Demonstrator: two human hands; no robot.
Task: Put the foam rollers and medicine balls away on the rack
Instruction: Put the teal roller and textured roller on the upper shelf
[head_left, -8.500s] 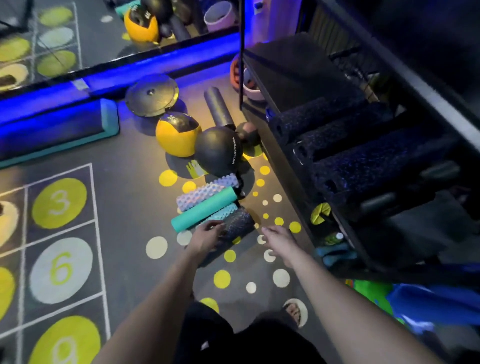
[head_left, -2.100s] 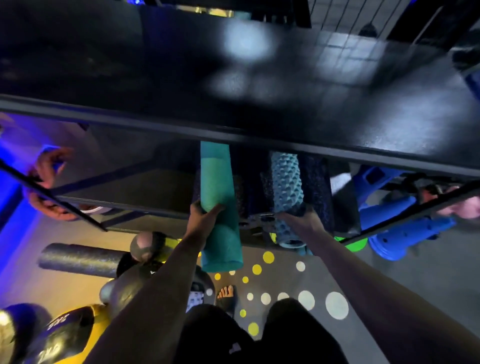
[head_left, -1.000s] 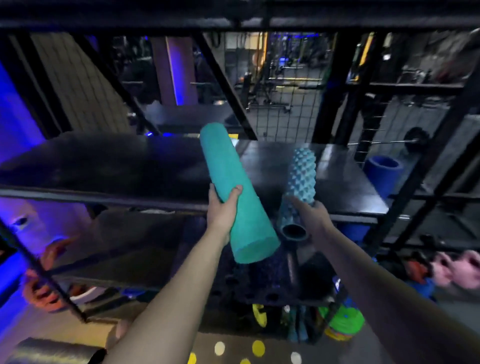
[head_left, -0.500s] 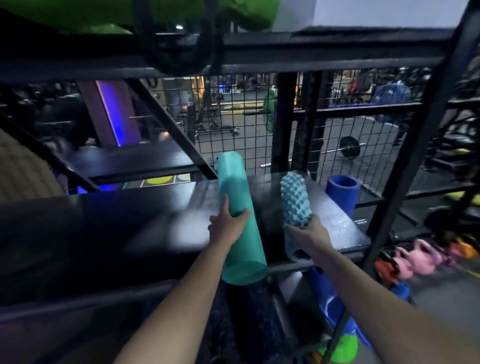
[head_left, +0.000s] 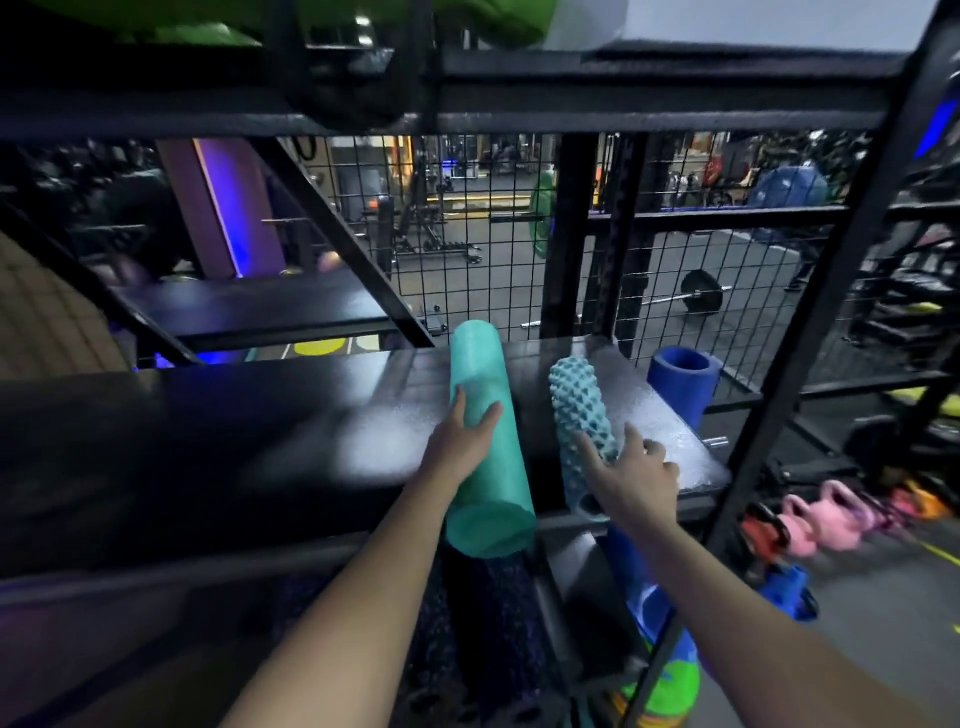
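Head cam, one view, looks fwd and slightly down, close on rack shelf (head_left: 270, 441).

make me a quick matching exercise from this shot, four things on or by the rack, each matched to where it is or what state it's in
Things:
1. smooth teal roller
2. bumpy roller
3. blue roller
4. pink kettlebells

Places or states:
A. on the floor, right of the rack
B. under the left hand, near end past the shelf edge
C. standing on end at the shelf's far right
D. under the right hand

Pairs: 1-B, 2-D, 3-C, 4-A
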